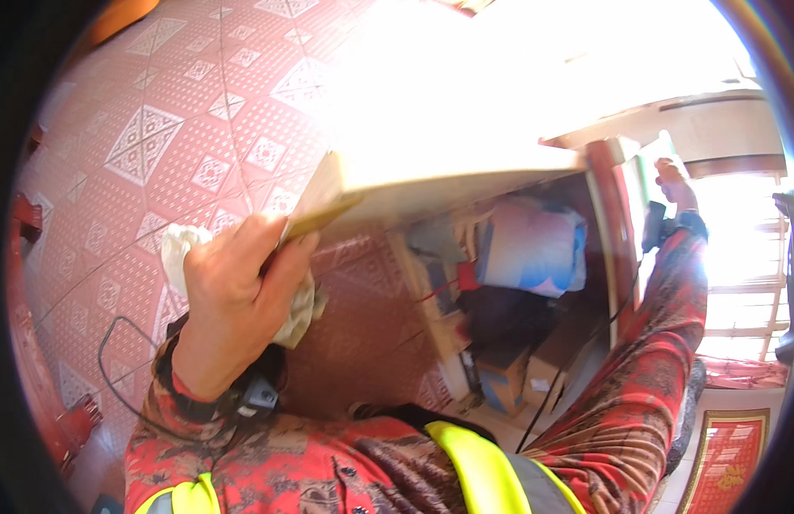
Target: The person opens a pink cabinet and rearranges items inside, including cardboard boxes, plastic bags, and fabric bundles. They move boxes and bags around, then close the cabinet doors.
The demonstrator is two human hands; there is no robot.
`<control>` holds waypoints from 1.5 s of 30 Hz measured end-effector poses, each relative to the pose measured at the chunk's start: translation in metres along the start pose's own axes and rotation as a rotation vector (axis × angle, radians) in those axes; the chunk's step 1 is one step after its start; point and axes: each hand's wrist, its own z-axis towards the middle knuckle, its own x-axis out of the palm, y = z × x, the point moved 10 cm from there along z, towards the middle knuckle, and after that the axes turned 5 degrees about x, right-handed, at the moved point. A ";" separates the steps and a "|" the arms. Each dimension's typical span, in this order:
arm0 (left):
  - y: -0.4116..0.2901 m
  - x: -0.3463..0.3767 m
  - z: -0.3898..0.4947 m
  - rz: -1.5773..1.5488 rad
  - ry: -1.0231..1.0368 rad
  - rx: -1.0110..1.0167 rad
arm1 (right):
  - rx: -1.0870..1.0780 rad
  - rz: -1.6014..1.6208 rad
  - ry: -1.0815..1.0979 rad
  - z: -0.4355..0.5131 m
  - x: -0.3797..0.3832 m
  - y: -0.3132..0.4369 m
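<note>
In the head view, my left hand [243, 276] pinches a flat yellow-brown piece [323, 215] between thumb and fingers, close to the near corner of a pale panel [461, 183]. A crumpled off-white cloth [300, 315] shows below and behind this hand; whether the fingers also hold it is hidden. My right hand [673, 180] is raised at the far right beside a white, green-edged surface [644, 170], its fingers curled. Glare and blur hide what it touches. Both sleeves are red and brown patterned.
Beneath the panel, an open space holds folded blue and pink fabric [529, 247], a dark bundle [509, 321] and cardboard boxes [500, 379]. A red-brown upright [606, 173] stands to the right. Cables hang near both arms. Patterned pink tiles [178, 128] cover the floor. Strong glare washes out the top.
</note>
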 end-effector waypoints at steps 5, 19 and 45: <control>0.005 -0.005 -0.008 0.214 0.032 0.049 | 0.101 -0.090 0.062 -0.071 -0.004 -0.002; 0.034 -0.015 -0.012 0.291 0.021 0.113 | 0.291 0.468 -0.407 -0.388 -0.211 -0.272; 0.049 0.024 -0.028 0.165 0.219 0.120 | 0.455 -0.002 -0.115 -0.693 -0.108 -0.437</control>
